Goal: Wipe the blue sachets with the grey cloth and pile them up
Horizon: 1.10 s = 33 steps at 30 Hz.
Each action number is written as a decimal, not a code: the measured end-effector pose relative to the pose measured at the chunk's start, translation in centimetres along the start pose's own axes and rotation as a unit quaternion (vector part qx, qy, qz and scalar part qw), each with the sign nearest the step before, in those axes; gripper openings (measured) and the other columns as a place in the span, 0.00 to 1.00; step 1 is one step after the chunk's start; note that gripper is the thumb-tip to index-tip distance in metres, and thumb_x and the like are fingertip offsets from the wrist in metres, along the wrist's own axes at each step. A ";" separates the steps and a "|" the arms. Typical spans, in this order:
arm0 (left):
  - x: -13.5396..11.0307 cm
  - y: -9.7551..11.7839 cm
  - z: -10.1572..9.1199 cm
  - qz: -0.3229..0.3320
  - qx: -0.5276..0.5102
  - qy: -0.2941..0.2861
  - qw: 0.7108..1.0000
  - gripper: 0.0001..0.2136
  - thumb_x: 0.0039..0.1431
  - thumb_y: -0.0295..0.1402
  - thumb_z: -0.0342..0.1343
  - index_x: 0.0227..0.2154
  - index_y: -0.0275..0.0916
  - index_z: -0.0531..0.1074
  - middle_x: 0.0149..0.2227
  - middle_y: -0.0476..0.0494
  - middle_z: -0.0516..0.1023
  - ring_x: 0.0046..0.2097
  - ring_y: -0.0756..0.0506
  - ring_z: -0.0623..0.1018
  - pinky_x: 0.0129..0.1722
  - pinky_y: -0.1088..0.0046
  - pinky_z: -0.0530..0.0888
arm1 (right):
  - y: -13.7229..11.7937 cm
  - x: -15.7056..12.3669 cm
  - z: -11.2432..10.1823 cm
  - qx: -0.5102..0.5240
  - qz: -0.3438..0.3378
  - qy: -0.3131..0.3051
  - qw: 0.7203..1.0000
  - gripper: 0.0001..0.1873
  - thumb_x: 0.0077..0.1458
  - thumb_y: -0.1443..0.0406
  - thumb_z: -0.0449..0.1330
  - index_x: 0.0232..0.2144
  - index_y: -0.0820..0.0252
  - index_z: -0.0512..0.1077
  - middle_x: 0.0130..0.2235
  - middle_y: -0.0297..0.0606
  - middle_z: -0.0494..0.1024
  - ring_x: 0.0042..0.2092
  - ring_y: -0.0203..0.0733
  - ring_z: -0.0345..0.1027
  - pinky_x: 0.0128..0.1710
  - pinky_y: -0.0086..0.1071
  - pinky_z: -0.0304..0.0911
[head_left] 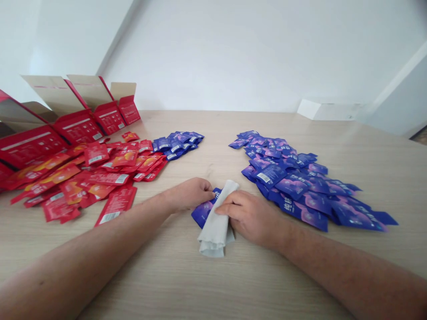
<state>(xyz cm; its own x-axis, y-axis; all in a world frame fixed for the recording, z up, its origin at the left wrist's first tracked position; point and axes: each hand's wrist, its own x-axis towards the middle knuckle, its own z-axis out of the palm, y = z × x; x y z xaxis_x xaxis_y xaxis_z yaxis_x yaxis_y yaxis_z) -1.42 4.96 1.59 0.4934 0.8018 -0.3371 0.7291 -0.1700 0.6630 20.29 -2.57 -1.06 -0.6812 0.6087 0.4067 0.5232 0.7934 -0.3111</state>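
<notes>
Near the middle of the table, my left hand [195, 193] pinches the upper edge of a blue-purple packet [203, 213]. My right hand [250, 215] grips a folded white cloth [215, 226] and presses it against the packet's right side. The cloth covers part of the packet, and its loose end hangs toward me. To the right of my right hand spreads a heap of similar blue-purple packets [293, 182]. A smaller pile of blue packets [176, 143] lies beyond my left hand.
Many red packets [113, 160] are heaped on the left of the wooden table [207, 293]. Behind them stands a row of red cardboard boxes [78, 126] with raised flaps. A white box [328, 110] sits at the back right, by the white wall [233, 53].
</notes>
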 end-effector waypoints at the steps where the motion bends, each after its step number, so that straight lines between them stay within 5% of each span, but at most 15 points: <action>1: 0.0 -0.2 -0.1 0.008 -0.003 -0.005 1.000 0.14 0.56 0.44 0.54 0.31 0.38 0.76 0.23 0.51 0.72 0.24 0.51 0.67 0.22 0.76 0.59 | 0.2 0.0 -0.1 0.004 -0.003 -0.003 1.000 0.17 0.59 0.75 0.58 0.48 0.58 0.76 0.45 0.41 0.78 0.48 0.43 0.71 0.50 0.38 0.68; 9: -0.6 -1.7 1.4 0.048 -0.055 0.015 0.997 0.13 0.56 0.44 0.54 0.29 0.39 0.74 0.24 0.52 0.73 0.24 0.52 0.67 0.22 0.77 0.60 | 1.7 -0.1 -0.1 -0.012 0.065 0.050 0.997 0.19 0.59 0.75 0.57 0.51 0.58 0.75 0.46 0.42 0.77 0.48 0.45 0.70 0.52 0.42 0.68; 16: -0.8 -1.2 2.0 0.073 -0.048 0.013 0.996 0.11 0.56 0.40 0.53 0.29 0.39 0.74 0.26 0.52 0.74 0.26 0.52 0.70 0.24 0.78 0.61 | -1.0 0.1 0.5 0.003 -0.035 0.000 0.999 0.15 0.62 0.70 0.58 0.50 0.56 0.75 0.45 0.41 0.78 0.47 0.45 0.69 0.49 0.39 0.68; 21: -0.8 -1.1 1.8 0.044 -0.058 0.012 0.997 0.11 0.56 0.41 0.54 0.28 0.39 0.73 0.23 0.53 0.72 0.24 0.52 0.68 0.22 0.78 0.60 | 0.3 -0.1 0.1 0.003 0.039 0.035 0.999 0.21 0.59 0.76 0.57 0.51 0.56 0.74 0.46 0.40 0.77 0.48 0.44 0.70 0.52 0.40 0.67; 27: -0.9 -0.9 1.8 0.042 -0.084 0.002 0.996 0.11 0.56 0.42 0.56 0.29 0.39 0.74 0.23 0.52 0.72 0.23 0.53 0.68 0.21 0.80 0.61 | -0.6 -0.2 0.1 0.009 -0.036 -0.003 0.999 0.15 0.61 0.71 0.58 0.50 0.56 0.75 0.46 0.41 0.78 0.47 0.44 0.70 0.49 0.38 0.68; 33: -1.1 -0.6 1.6 -0.033 -0.135 -0.040 0.990 0.12 0.54 0.44 0.57 0.30 0.39 0.73 0.18 0.54 0.69 0.17 0.54 0.65 0.14 0.80 0.57 | 2.3 -0.3 0.0 0.022 0.047 0.053 0.997 0.22 0.57 0.76 0.58 0.51 0.55 0.75 0.46 0.41 0.77 0.48 0.44 0.71 0.52 0.40 0.68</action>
<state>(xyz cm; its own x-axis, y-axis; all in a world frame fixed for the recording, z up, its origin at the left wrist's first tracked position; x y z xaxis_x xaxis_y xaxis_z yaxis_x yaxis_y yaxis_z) -1.66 3.28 0.50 0.4931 0.7562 -0.4301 0.6130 0.0488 0.7886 21.72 -0.92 -1.87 -0.5713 0.6789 0.4612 0.5577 0.7334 -0.3887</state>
